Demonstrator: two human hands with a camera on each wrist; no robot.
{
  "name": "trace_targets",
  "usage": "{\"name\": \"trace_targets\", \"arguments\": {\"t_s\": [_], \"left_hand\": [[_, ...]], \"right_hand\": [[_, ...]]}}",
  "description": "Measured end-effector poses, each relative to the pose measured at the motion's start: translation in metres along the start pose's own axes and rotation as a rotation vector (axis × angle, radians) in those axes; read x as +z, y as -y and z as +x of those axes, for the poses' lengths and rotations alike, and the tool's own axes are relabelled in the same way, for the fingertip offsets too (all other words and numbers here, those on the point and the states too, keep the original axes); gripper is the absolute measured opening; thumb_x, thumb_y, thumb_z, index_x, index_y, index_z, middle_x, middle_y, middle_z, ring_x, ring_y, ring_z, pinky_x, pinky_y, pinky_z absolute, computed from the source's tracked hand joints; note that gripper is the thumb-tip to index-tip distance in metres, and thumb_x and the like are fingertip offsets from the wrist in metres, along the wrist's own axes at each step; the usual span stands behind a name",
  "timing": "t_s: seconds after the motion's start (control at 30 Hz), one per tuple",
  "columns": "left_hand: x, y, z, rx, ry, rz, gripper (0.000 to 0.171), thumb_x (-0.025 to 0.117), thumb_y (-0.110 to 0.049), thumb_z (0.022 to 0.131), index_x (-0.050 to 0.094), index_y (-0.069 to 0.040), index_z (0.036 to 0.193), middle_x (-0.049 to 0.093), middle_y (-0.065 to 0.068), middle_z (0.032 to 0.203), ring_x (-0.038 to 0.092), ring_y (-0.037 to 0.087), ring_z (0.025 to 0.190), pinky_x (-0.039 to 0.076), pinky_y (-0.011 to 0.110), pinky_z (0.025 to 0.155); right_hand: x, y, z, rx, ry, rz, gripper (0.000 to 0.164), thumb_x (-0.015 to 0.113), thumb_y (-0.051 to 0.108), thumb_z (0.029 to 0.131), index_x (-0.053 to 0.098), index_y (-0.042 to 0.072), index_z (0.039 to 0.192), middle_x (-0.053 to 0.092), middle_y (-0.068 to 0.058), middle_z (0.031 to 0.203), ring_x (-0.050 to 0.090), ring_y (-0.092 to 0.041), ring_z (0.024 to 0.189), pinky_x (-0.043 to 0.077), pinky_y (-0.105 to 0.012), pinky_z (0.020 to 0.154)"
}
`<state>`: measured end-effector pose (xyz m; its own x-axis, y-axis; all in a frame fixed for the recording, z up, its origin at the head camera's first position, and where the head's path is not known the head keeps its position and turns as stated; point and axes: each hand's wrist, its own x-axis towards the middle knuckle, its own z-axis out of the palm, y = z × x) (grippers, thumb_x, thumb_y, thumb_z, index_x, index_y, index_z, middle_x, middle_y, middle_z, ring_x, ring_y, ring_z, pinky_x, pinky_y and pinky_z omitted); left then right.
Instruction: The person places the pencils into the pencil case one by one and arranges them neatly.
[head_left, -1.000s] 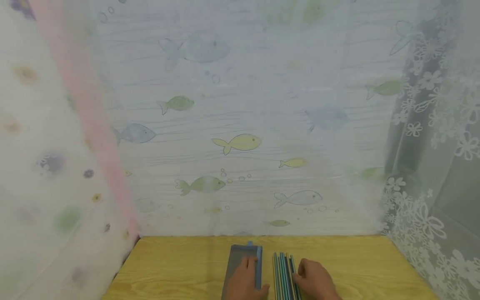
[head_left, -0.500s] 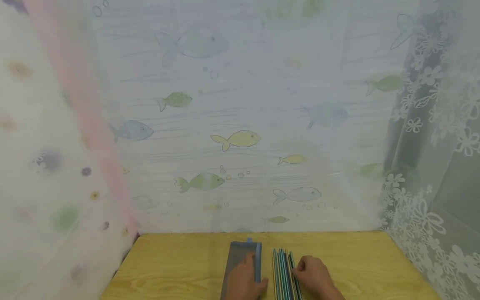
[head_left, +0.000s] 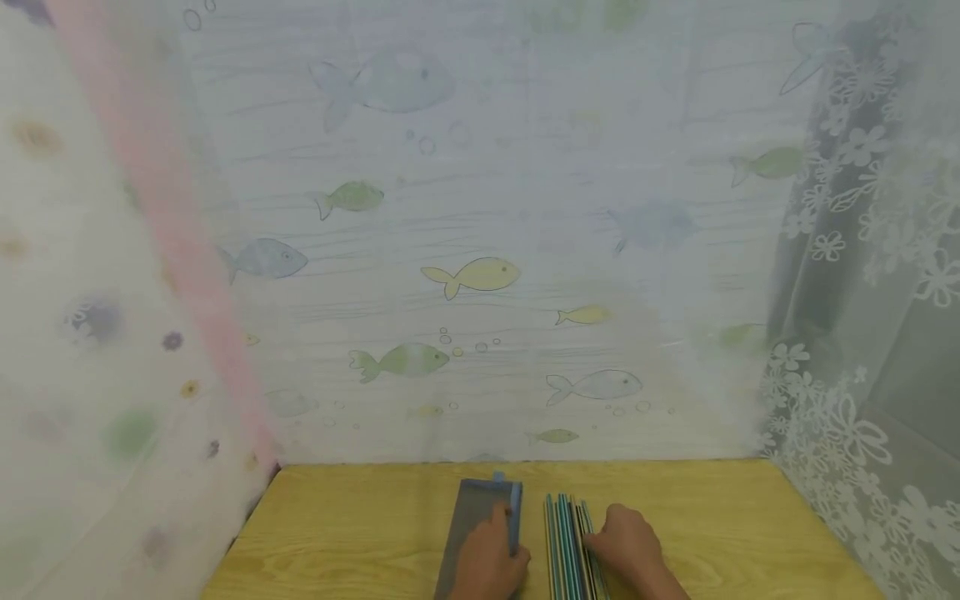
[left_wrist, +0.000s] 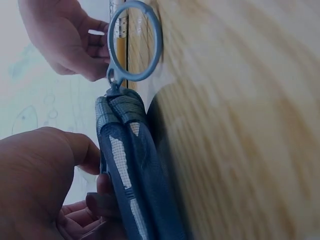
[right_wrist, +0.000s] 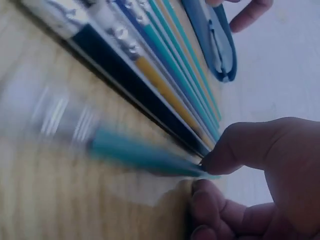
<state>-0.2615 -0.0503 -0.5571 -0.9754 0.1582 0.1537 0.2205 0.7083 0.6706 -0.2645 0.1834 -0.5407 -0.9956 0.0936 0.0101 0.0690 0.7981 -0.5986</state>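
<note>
At six o'clock on my head feed, a blue-grey zip pouch lies on the table, contents hidden; my left hand touches it, fingers bent, grip unclear. Near five, beside the brushes, my right hand pinches a teal brush.

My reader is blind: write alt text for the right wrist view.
The right hand pinches the thin end of a blurred teal brush. Beside it, brushes with dark, yellow and teal handles lie on a wood-grain table; at top, part of the left hand shows beside a blue pouch.
</note>
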Motion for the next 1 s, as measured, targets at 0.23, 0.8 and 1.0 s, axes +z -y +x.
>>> {"name": "trace_targets", "arguments": {"t_s": [0.23, 0.8, 1.0], "left_hand": [[-0.001, 0.005, 0.001, -0.018, 0.001, -0.121, 0.048, 0.062, -0.008, 0.083, 0.059, -0.001, 0.131, 0.043, -0.008, 0.056, 0.034, 0.007, 0.047, 0.027, 0.027, 0.043], [-0.005, 0.012, -0.001, -0.018, 0.004, -0.337, 0.042, 0.066, -0.005, 0.087, 0.060, 0.000, 0.129, 0.047, -0.009, 0.056, 0.040, 0.007, 0.048, 0.039, 0.026, 0.051], [-0.006, 0.008, -0.003, -0.037, 0.003, -0.358, 0.040, 0.064, -0.004, 0.089, 0.061, -0.001, 0.128, 0.049, -0.007, 0.059, 0.040, 0.009, 0.049, 0.041, 0.028, 0.053]], "right_hand": [[-0.002, 0.004, 0.003, 0.054, 0.037, -0.076, 0.034, 0.080, 0.029, 0.076, 0.052, 0.010, 0.070, 0.048, -0.001, 0.065, 0.044, -0.016, 0.057, 0.033, -0.030, 0.049], [0.002, 0.003, -0.001, 0.050, 0.019, -0.110, 0.035, 0.080, 0.028, 0.079, 0.051, 0.012, 0.066, 0.051, 0.000, 0.060, 0.045, -0.014, 0.053, 0.036, -0.030, 0.047], [-0.001, -0.002, 0.005, 0.056, 0.042, -0.090, 0.038, 0.081, 0.035, 0.080, 0.055, 0.008, 0.073, 0.053, -0.004, 0.067, 0.048, -0.018, 0.059, 0.038, -0.032, 0.050]]}}
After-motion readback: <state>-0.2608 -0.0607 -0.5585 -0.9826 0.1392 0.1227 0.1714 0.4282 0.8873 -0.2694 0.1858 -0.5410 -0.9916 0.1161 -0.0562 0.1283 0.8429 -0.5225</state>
